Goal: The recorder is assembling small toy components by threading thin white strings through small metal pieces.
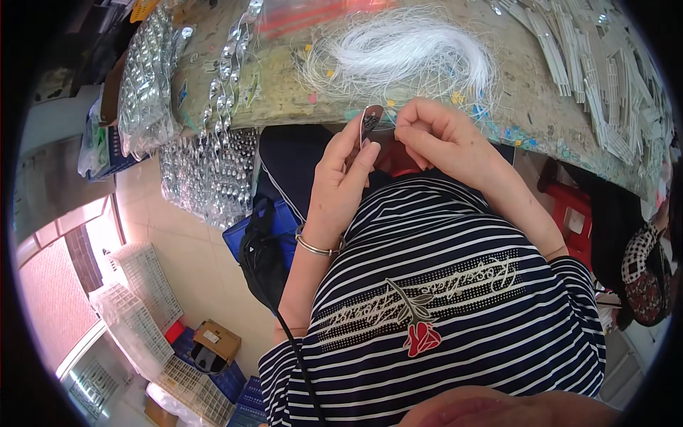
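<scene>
Left hand (340, 174) pinches a dark piece (371, 122), long axis pointing forward. Right hand (447, 136), just rightward, closes its fingertips, any hold unclear.

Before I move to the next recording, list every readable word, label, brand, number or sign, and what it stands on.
Striped shirt: decorative cursive lettering with a red rose; not transcribed.
Blue boxes, lower left: pale marks too small to read.
Small dark piece in the left hand: no text can be made out.
</scene>
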### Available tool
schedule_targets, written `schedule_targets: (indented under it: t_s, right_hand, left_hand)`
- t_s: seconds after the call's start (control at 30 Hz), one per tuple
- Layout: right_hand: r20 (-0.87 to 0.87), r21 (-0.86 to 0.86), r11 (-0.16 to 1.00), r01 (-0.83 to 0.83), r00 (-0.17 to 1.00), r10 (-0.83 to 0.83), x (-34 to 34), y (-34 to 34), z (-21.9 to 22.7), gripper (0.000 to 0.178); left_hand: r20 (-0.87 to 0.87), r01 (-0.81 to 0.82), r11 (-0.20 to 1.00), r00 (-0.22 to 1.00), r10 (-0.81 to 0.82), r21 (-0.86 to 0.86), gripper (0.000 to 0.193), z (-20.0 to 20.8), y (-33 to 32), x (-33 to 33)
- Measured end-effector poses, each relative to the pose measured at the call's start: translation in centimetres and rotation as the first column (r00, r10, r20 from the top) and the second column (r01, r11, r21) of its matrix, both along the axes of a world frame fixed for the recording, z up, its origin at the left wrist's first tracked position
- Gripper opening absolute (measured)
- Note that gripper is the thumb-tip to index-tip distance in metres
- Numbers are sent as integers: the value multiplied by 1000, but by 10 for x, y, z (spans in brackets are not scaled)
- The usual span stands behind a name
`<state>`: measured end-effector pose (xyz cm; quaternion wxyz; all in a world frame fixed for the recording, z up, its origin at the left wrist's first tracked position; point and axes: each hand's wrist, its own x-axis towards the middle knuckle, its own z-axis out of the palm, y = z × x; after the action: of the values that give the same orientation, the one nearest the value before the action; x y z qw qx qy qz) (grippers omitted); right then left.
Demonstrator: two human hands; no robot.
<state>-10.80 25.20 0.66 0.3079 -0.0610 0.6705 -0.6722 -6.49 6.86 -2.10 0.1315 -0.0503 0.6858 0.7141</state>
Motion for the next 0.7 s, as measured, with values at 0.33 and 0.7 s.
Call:
schedule_targets:
  t_s: [0.33, 0.7]
  right_hand:
    - [49, -42, 997, -61, 997, 63, 4, -1, 1, 8]
    - [150, -65, 994, -85, 984, 94, 6, 1, 3, 10]
  left_hand:
    - [-8, -12, 1000, 1000, 12, 4, 43, 3, 0, 0]
    - [-92, 12, 1000, 996, -13, -9, 44, 3, -1, 0]
